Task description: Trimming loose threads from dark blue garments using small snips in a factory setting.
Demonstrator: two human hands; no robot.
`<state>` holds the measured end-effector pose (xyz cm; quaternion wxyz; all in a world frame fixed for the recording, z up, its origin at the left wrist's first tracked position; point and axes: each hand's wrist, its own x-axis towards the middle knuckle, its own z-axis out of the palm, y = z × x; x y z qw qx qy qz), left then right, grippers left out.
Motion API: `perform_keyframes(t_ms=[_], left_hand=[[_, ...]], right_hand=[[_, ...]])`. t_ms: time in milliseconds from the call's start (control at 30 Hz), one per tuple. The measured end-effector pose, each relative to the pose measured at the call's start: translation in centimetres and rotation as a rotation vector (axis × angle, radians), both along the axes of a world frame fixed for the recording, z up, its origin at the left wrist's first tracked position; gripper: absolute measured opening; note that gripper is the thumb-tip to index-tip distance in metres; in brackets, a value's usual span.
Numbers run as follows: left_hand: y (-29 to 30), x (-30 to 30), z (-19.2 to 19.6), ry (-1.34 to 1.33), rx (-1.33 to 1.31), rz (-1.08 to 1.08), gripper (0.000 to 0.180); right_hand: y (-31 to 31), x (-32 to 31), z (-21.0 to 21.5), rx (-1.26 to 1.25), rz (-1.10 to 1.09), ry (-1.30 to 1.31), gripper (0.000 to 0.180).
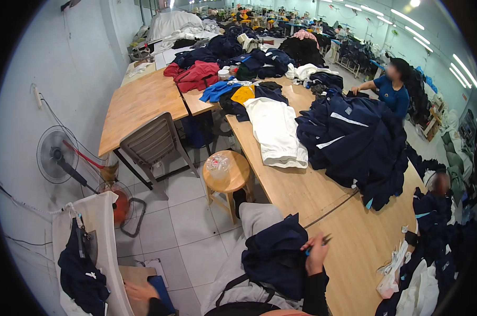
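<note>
A navy garment (274, 255) lies bunched across my lap, over grey trousers. My right hand (316, 255) is at its right edge, closed around small thread snips (326, 239) with dark blades and a bit of blue at the handle. On the far left, my left hand (139, 290) reaches out with its fingers extended, holding nothing that I can see. It is beside a white-walled bin (113, 253), inside which another navy garment (83, 268) hangs over the side.
A wooden table (291, 192) on my right carries folded white garments (278, 131) and a large navy pile (354, 137). A person (392, 89) stands behind that pile. Ahead are a stool (227, 179) with a clear plastic item, a chair (151, 139) and a fan (56, 154).
</note>
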<state>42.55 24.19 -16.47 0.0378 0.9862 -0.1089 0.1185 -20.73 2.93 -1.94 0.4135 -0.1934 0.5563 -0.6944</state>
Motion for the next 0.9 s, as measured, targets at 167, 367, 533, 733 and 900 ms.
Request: perform_keyframes(t_ms=[167, 367, 533, 733, 900], left_hand=[[-8.1, -18.4, -0.1, 0.788, -0.838, -0.544, 0.018], [-21.5, -29.3, 14.8, 1.384, -0.671, -1.404, 0.042], [-25.5, -31.8, 15.3, 1.042, 0.083, -1.874, 0.038], [-24.6, -37.1, 29.9, 0.932, -0.705, -1.808, 0.034], [-25.6, -42.5, 23.9, 1.076, -0.514, -1.793, 0.030]], right_hand=[[3.7, -7.4, 1.4, 0.222, -0.022, 0.457, 0.032], [6.3, -5.5, 2.2, 0.412, 0.300, 0.741, 0.026], [6.2, -3.5, -0.2, 0.381, 0.315, 0.646, 0.023], [8.5, -7.2, 11.2, 0.084, -0.261, 1.117, 0.014], [6.9, -11.2, 15.2, 0.040, -0.474, 1.421, 0.009]])
